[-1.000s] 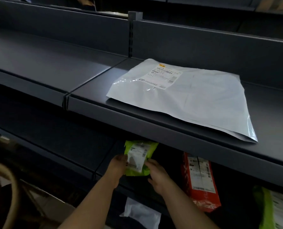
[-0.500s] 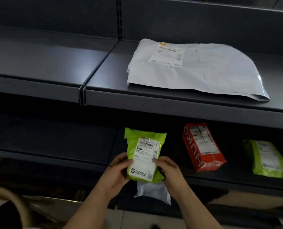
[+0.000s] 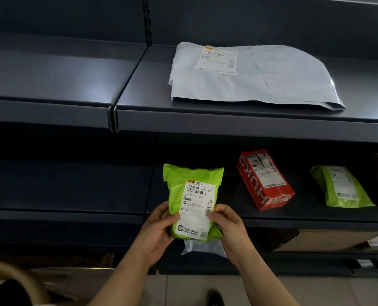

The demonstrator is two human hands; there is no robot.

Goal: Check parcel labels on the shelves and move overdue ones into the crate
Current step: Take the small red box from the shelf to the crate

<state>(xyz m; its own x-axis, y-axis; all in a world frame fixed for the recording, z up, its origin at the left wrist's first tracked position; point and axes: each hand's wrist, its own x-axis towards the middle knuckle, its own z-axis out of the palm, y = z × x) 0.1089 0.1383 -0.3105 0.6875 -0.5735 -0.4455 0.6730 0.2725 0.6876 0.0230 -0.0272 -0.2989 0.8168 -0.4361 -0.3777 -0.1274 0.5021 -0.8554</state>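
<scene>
You hold the green parcel [image 3: 192,195] upright in front of the middle shelf [image 3: 271,219], label facing you. Your left hand [image 3: 159,226] grips its lower left edge, thumb laid across the label's [image 3: 198,206] left margin; your right hand [image 3: 226,224] grips the lower right edge, thumb pressing the label near the small barcode. Both hands are closed on the parcel — it touches no shelf. The label shows a barcode, the printed code "D126" and lines of small text too fine to read.

On the middle shelf, to your right, a red box [image 3: 266,180] lies tilted with its own label on top, well apart from the parcel you hold. Further right lies a second green bag [image 3: 340,186], label up, near the shelf's front edge.

On the top shelf [image 3: 227,120] a large grey mailer [image 3: 249,78] lies flat, its white label at the upper left corner. The shelf section to its left is bare.

Just under your hands, a small white bag [image 3: 202,248] shows on the lower shelf, mostly hidden by the parcel. A cardboard box [image 3: 329,239] sits on that lower level to the right. At the bottom left a curved beige rim [image 3: 18,277] shows — blurred, so what it belongs to cannot be told.
</scene>
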